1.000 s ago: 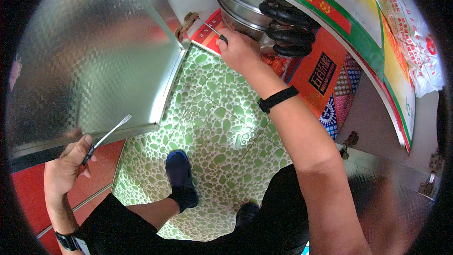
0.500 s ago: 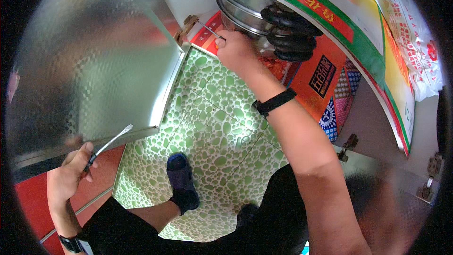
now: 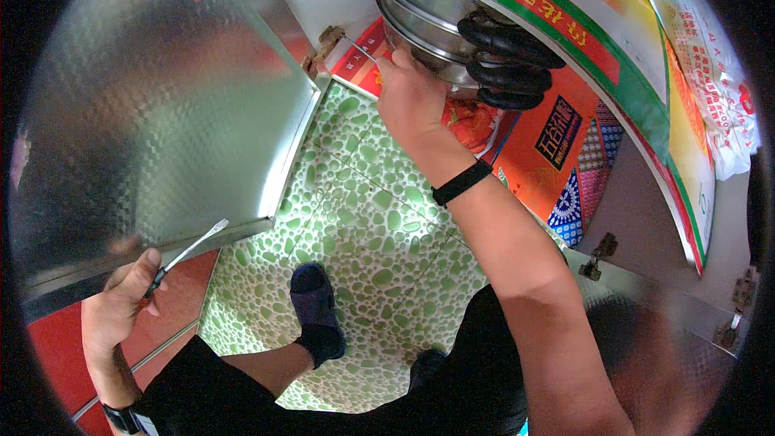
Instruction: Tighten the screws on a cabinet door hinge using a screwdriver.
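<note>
My right hand (image 3: 412, 101) reaches into the cabinet, its fingers closed on a screwdriver (image 3: 361, 49) whose handle is mostly hidden. The thin metal shaft points at a rusty brown hinge (image 3: 329, 37) by the cabinet's edge; whether the tip sits in a screw is too small to tell. Low on the left, my left hand (image 3: 119, 303) grips a second screwdriver (image 3: 194, 247) by its dark handle. Its bright shaft ends in a flat tip, pointing up and right in front of the metal-faced door (image 3: 161, 129), which stands swung out on the left.
Inside the cabinet, steel pots (image 3: 420, 12) with black handles (image 3: 513, 64) stand beside an orange box (image 3: 545, 137). A curved printed board (image 3: 630, 64) and a white plastic bag (image 3: 706, 73) are at upper right. More hinges (image 3: 599, 254) show at right. My slippered foot (image 3: 313, 299) rests on green pebble-patterned flooring (image 3: 363, 202).
My right hand has turned at the wrist around the screwdriver, its shaft still directed at the hinge. My left hand keeps its screwdriver in nearly the same place. The whole view has shifted slightly.
</note>
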Available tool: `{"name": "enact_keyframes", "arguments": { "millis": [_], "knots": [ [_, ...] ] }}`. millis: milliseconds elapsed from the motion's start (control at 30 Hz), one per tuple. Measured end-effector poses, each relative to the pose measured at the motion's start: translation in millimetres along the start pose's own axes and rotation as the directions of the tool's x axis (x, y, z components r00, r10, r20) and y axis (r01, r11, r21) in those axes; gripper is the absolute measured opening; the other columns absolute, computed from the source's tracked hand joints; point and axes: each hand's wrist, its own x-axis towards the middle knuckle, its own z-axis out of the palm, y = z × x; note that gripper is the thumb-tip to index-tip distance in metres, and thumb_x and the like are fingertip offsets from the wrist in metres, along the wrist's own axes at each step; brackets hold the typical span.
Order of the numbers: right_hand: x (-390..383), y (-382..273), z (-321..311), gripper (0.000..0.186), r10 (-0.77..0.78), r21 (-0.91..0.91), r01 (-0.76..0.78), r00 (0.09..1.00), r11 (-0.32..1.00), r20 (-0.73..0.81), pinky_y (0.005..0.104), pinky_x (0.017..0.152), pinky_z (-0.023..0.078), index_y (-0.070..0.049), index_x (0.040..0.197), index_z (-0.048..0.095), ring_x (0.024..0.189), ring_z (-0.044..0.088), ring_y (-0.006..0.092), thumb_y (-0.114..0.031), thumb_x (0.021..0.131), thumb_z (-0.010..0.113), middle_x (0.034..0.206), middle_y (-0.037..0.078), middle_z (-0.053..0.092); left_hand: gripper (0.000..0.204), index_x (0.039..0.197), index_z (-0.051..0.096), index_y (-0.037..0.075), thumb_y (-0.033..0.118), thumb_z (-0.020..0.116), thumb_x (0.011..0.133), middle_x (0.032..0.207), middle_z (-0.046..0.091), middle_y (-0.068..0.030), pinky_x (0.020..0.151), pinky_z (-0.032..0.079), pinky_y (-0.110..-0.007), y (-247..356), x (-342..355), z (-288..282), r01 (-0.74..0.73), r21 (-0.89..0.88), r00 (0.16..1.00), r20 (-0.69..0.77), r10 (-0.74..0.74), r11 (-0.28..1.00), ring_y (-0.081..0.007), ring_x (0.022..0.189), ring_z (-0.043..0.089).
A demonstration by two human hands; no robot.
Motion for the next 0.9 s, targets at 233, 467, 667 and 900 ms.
{"name": "enact_keyframes", "arguments": {
  "millis": [233,467,667,900],
  "knots": [
    [0.8,-3.9,10.1,0.034,0.082,-0.093,-0.08,0.996,0.993,0.02,0.0446,0.08,0.059,-0.004,0.115,0.062,0.102,0.068,0.0364,-0.004,0.081,0.066,0.116,0.017,0.063,0.031,0.098,0.073,-0.005,0.025,0.069,0.1,0.077,0.069,-0.0072,0.049,0.048,-0.025,14.0,-7.7,4.9,0.037,0.029,0.999,0.02,-0.038,0.999,-0.0126,0.057,0.06],
    [-16.5,-20.0,-28.2,0.028,0.189,0.016,-0.198,0.952,0.98,0.24,0.0521,0.079,0.058,-0.007,0.109,0.055,0.096,0.07,0.042,-0.011,0.084,0.066,0.109,0.022,0.065,0.029,0.102,0.074,-0.006,0.022,0.067,0.1,0.077,0.069,-0.0052,0.049,0.046,-0.023,33.0,-22.1,14.0,0.052,0.082,0.991,0.121,-0.062,0.995,-0.0092,0.056,0.057],
    [-57.1,-9.2,-48.6,0.021,0.224,0.187,-0.35,0.846,0.918,0.484,0.0514,0.077,0.054,-0.008,0.101,0.072,0.088,0.069,0.0427,-0.025,0.091,0.065,0.088,0.02,0.072,0.031,0.118,0.069,0.004,0.021,0.074,0.093,0.108,0.072,-0.0128,0.09,0.053,-0.036,53.0,-38.4,50.7,-0.041,0.057,0.964,0.264,0.025,0.998,-0.0219,0.098,0.066],
    [-76.0,-38.6,-81.2,0.023,0.165,0.576,-0.534,0.805,0.619,0.57,0.0346,0.076,0.055,-0.006,0.101,0.077,0.076,0.071,0.0253,-0.024,0.093,0.064,0.087,0.015,0.075,0.03,0.109,0.071,0.005,0.026,0.076,0.089,0.099,0.072,-0.0101,0.076,0.053,-0.038,88.7,-50.0,84.5,-0.61,0.266,0.769,0.422,0.479,0.746,-0.0243,0.087,0.068]
  ]
}}
